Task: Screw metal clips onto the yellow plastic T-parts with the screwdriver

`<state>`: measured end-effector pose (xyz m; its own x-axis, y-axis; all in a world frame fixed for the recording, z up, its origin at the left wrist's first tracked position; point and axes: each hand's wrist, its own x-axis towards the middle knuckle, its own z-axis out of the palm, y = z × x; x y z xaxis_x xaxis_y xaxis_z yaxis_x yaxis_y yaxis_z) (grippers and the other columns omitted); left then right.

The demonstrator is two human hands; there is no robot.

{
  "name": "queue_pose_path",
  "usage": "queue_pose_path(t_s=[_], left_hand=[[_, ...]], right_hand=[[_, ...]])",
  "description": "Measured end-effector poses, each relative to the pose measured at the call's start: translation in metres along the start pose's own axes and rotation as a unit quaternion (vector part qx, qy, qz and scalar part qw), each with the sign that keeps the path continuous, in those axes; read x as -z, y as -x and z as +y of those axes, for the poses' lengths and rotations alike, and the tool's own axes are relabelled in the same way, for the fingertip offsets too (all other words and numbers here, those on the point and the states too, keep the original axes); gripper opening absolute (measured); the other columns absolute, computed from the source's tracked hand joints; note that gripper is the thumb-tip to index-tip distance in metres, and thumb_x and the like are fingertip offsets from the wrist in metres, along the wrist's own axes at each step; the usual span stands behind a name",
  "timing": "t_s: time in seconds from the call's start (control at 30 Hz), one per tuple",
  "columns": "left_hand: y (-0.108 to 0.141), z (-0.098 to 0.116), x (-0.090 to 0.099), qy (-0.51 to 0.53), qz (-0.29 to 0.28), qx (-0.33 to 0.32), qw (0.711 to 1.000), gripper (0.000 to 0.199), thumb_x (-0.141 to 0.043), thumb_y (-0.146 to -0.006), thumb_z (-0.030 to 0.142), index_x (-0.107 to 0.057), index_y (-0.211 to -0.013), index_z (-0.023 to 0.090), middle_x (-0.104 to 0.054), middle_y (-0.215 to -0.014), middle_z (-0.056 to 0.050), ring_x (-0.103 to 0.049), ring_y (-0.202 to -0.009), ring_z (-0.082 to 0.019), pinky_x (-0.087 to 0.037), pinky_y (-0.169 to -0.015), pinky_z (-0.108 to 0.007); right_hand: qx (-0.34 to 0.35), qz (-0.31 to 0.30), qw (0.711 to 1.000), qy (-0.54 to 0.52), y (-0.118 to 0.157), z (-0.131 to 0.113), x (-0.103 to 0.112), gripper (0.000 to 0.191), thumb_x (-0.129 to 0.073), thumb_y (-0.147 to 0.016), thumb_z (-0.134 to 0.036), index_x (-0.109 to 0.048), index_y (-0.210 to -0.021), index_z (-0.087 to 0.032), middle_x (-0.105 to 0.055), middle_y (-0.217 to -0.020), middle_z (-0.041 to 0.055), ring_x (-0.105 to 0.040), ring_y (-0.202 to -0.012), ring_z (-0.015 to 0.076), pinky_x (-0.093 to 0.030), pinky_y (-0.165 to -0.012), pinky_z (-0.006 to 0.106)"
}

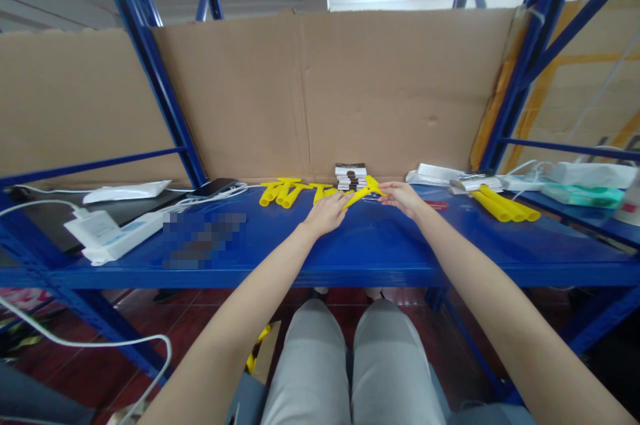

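My left hand (327, 213) is closed round the handle of a yellow T-shaped plastic tool (358, 196), low over the blue shelf. At the tool's wider head, my right hand (401, 197) has its fingers pinched together; any small part between them is too small to make out. Behind the tool stands a stack of small black-and-white boxes (351, 176). Several more yellow T-shaped tools (287, 193) lie in a row left of my left hand. Some thin red pieces (437, 205) rest just right of my right hand.
Yellow tubes (505, 204) lie at the right beside silvery-white packets (477, 183). A white power strip (125, 238) with cables and a dark phone (216, 187) are at the left. A cardboard panel (390, 92) closes the back between blue posts (160, 78). One shelf area is pixelated.
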<state>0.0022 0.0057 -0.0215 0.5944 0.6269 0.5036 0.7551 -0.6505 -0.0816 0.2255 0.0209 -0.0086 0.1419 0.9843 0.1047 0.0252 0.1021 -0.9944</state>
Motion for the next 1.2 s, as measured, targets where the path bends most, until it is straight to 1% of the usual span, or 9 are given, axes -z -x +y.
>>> queue_pose_path(t_s=[0.13, 0.3, 0.57, 0.63, 0.73, 0.8, 0.87, 1.0, 1.2], left_hand=[[0.000, 0.004, 0.004, -0.007, -0.023, 0.017, 1.000, 0.051, -0.042, -0.090, 0.019, -0.043, -0.142, 0.023, -0.057, -0.130, -0.011, -0.055, -0.116, -0.024, -0.048, -0.093, -0.039], [0.000, 0.003, 0.002, -0.009, -0.035, 0.043, 0.998, 0.055, -0.044, -0.089, 0.017, -0.041, -0.142, 0.027, -0.058, -0.128, -0.010, -0.056, -0.116, -0.025, -0.049, -0.092, -0.040], [0.001, -0.008, -0.006, 0.027, -0.038, 0.020, 0.999, 0.053, -0.046, -0.088, 0.017, -0.045, -0.140, 0.028, -0.060, -0.130, -0.008, -0.057, -0.115, -0.025, -0.047, -0.096, -0.042], [0.001, -0.011, -0.006, 0.034, -0.045, 0.016, 0.998, 0.053, -0.047, -0.088, 0.017, -0.046, -0.139, 0.028, -0.058, -0.133, -0.007, -0.055, -0.118, -0.024, -0.045, -0.099, -0.042], [0.002, -0.012, -0.005, 0.036, -0.063, 0.026, 0.997, 0.052, -0.045, -0.088, 0.016, -0.047, -0.139, 0.026, -0.056, -0.136, -0.008, -0.054, -0.122, -0.025, -0.045, -0.100, -0.042], [0.002, -0.013, -0.002, 0.037, -0.065, 0.040, 0.996, 0.052, -0.044, -0.089, 0.017, -0.047, -0.139, 0.026, -0.056, -0.136, -0.008, -0.053, -0.123, -0.025, -0.046, -0.099, -0.041], [0.002, -0.014, 0.000, 0.036, -0.057, 0.062, 0.996, 0.051, -0.045, -0.089, 0.018, -0.047, -0.139, 0.026, -0.056, -0.136, -0.007, -0.052, -0.124, -0.024, -0.046, -0.099, -0.039], [0.004, -0.018, 0.004, 0.019, -0.029, 0.137, 0.990, 0.052, -0.046, -0.088, 0.019, -0.047, -0.139, 0.025, -0.057, -0.135, -0.008, -0.056, -0.119, -0.025, -0.047, -0.098, -0.039], [0.004, -0.024, 0.009, 0.001, -0.005, 0.218, 0.976, 0.051, -0.045, -0.088, 0.019, -0.048, -0.139, 0.021, -0.061, -0.128, -0.011, -0.058, -0.118, -0.026, -0.046, -0.100, -0.037]], right_hand=[[0.001, -0.061, 0.998, 0.017, 0.006, -0.001, -0.005, 0.019, -0.054, -0.081, 0.000, -0.064, -0.088, -0.015, -0.069, -0.069, 0.0019, -0.062, -0.054, 0.0086, -0.054, -0.065, 0.023], [0.017, -0.118, 0.993, 0.024, 0.009, 0.001, -0.009, 0.021, -0.056, -0.079, 0.000, -0.067, -0.090, -0.015, -0.070, -0.074, 0.0021, -0.064, -0.058, 0.0093, -0.056, -0.070, 0.025], [0.049, -0.184, 0.978, 0.085, 0.009, 0.006, -0.009, 0.019, -0.062, -0.077, -0.005, -0.068, -0.090, -0.017, -0.070, -0.076, 0.0021, -0.065, -0.061, 0.0112, -0.055, -0.063, 0.024], [0.082, -0.162, 0.974, 0.132, 0.003, 0.009, -0.006, 0.015, -0.062, -0.079, -0.009, -0.068, -0.090, -0.017, -0.072, -0.079, 0.0035, -0.066, -0.064, 0.0123, -0.055, -0.064, 0.025], [0.158, -0.051, 0.956, 0.242, -0.010, 0.013, 0.005, 0.014, -0.058, -0.080, -0.010, -0.069, -0.088, -0.016, -0.073, -0.089, 0.0067, -0.067, -0.077, 0.0152, -0.055, -0.076, 0.030], [0.189, 0.026, 0.919, 0.345, -0.018, 0.014, 0.015, 0.017, -0.056, -0.080, -0.008, -0.070, -0.088, -0.015, -0.073, -0.097, 0.0096, -0.067, -0.091, 0.0191, -0.052, -0.088, 0.035], [0.161, 0.077, 0.883, 0.435, -0.022, 0.015, 0.024, 0.022, -0.054, -0.080, -0.008, -0.070, -0.092, -0.015, -0.072, -0.104, 0.0115, -0.065, -0.101, 0.0236, -0.049, -0.093, 0.040], [0.079, 0.096, 0.842, 0.525, -0.021, 0.016, 0.034, 0.027, -0.056, -0.078, -0.010, -0.071, -0.097, -0.021, -0.071, -0.110, 0.0104, -0.063, -0.109, 0.0282, -0.047, -0.094, 0.046], [0.028, 0.075, 0.824, 0.560, -0.019, 0.016, 0.035, 0.027, -0.052, -0.081, -0.017, -0.071, -0.100, -0.023, -0.070, -0.113, 0.0085, -0.062, -0.109, 0.0257, -0.046, -0.092, 0.041]])
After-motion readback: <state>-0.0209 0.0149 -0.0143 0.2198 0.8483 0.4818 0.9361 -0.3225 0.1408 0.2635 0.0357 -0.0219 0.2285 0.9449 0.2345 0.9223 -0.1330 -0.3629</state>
